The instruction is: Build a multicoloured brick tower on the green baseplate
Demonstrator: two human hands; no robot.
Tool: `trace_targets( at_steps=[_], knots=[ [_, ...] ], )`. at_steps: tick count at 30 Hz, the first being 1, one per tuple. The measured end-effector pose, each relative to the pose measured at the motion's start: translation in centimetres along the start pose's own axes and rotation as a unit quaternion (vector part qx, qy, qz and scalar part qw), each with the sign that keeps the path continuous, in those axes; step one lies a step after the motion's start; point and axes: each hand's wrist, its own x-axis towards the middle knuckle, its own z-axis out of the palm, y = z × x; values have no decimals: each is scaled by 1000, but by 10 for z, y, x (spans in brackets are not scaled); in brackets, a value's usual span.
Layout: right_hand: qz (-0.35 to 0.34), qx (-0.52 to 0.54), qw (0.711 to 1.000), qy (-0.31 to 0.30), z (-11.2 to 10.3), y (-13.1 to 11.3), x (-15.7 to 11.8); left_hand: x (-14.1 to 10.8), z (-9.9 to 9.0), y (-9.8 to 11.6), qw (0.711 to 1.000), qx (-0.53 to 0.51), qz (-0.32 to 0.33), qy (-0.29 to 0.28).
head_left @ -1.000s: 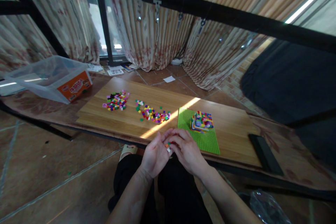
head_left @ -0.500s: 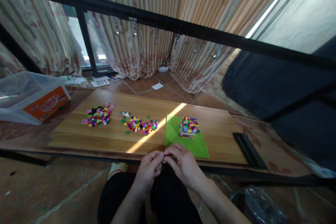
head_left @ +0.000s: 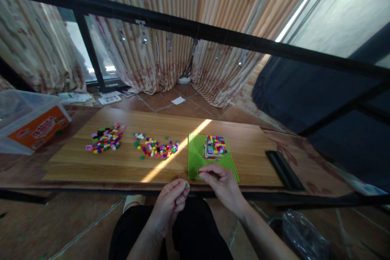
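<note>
My left hand (head_left: 172,199) is closed at the table's front edge, with a small green brick (head_left: 186,185) pinched between thumb and finger. Over the near part of the green baseplate (head_left: 196,158), my right hand (head_left: 221,185) pinches a small red brick (head_left: 200,172). A multicoloured block structure (head_left: 215,147) stands on the baseplate, just beyond my right hand. Left of the plate lies a curved scatter of small bricks (head_left: 160,149). Farther left is a denser pile of bricks (head_left: 106,138).
A clear plastic bin (head_left: 33,120) with an orange label stands at the far left. Toward the right end of the wooden board (head_left: 250,150) lies a black bar-shaped object (head_left: 284,170). A black rail (head_left: 183,20) crosses above the table.
My hands have moved apart. The right one has gone over the baseplate's near edge with the red brick, while the left keeps the green brick. The view has shifted slightly.
</note>
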Motion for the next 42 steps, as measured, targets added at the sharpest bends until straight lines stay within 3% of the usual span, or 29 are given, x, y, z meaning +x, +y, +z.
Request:
trace_targets(
  at_steps=[3, 7, 13, 24, 42],
  knots=[
    [-52, -81, 991, 98, -26, 2, 28, 3, -2, -1, 999, -12, 22, 36],
    [-107, -236, 964, 65, -46, 6, 62, 9, -6, -3, 998, -19, 27, 53],
    [-164, -353, 921, 28, -43, 15, 71, 12, -8, -5, 998, -17, 24, 55],
    [-139, -344, 927, 60, -39, 13, 80, 7, -6, -3, 998, 4, 25, 58],
    [-204, -391, 893, 89, -32, 30, 61, 5, -8, -6, 997, 12, 29, 69]
  ],
)
